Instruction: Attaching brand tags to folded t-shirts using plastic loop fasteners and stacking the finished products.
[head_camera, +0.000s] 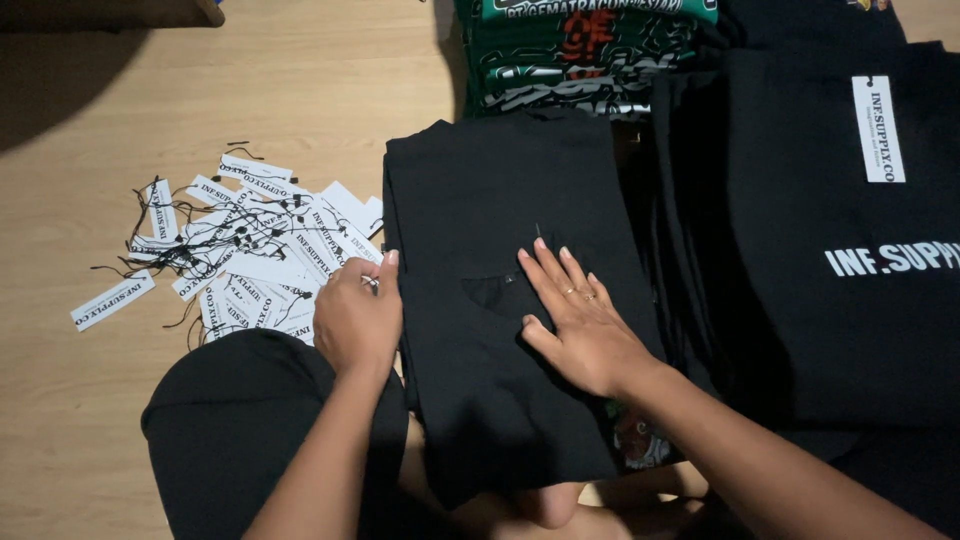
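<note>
A folded black cotton T-shirt (500, 300) lies flat in the middle of the pale wooden floor (300, 80), its neck opening facing up near the centre of the fabric. The right hand (580, 315) rests palm-down on it, fingers spread wide and pressed to the cloth just beside the neck opening; two thin rings show on one finger. The left hand (357, 318) sits at the shirt's left edge, fingers curled narrow — it seems to pinch something small and white there, though the grip is too hidden to tell exactly what it holds.

Just left of that hand a loose heap of white paper hang tags with black strings (250, 250) is scattered over the floor, one tag (112, 300) lying apart toward the left edge. No box or tray holds them; they lie bare on the wood.

Toward the right edge of the floor stands a stack of folded black shirts with white lettering (840, 250), a white tag (878, 128) hanging on the top one. At the far edge, above the flat shirt, is a pile of folded green printed shirts (590, 50). The person's knee in black fabric (240, 420) shows at the near edge — under the left forearm.
</note>
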